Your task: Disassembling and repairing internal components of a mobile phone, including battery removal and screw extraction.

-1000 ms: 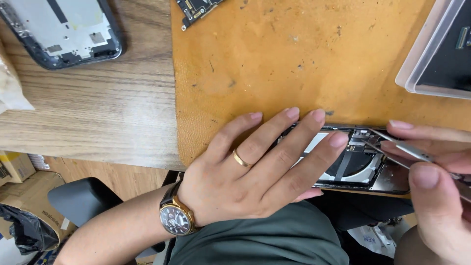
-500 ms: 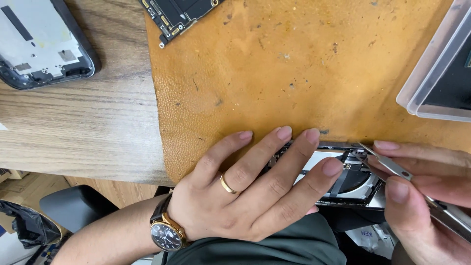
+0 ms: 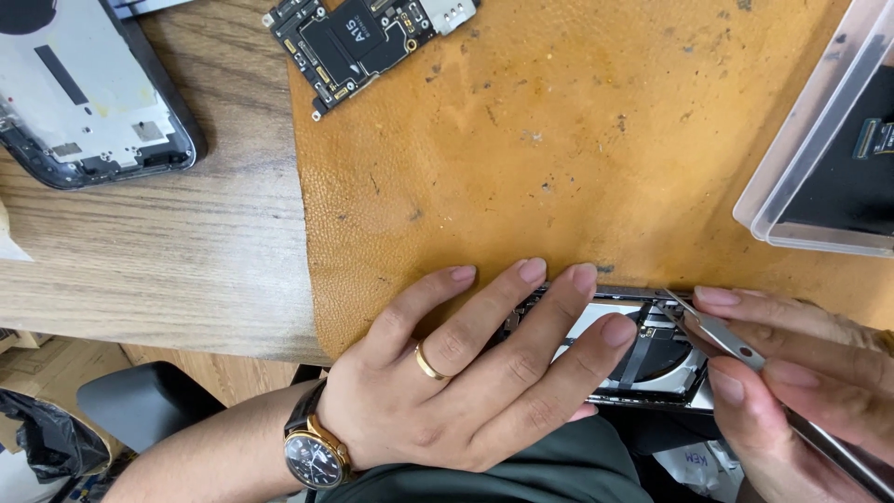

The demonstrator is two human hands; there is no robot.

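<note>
The opened phone with its shiny metal insides [image 3: 643,349] lies long-ways left to right at the near edge of the tan leather mat [image 3: 559,158], with the left hand [image 3: 466,382] pressed flat on its left end and the right hand [image 3: 801,382] pinching thin metal tweezers [image 3: 717,328] over its right end.

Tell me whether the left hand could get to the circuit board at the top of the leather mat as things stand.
Probably yes: the left hand lies flat on the opened phone, holding nothing, and only bare leather mat lies between it and the circuit board.
</note>
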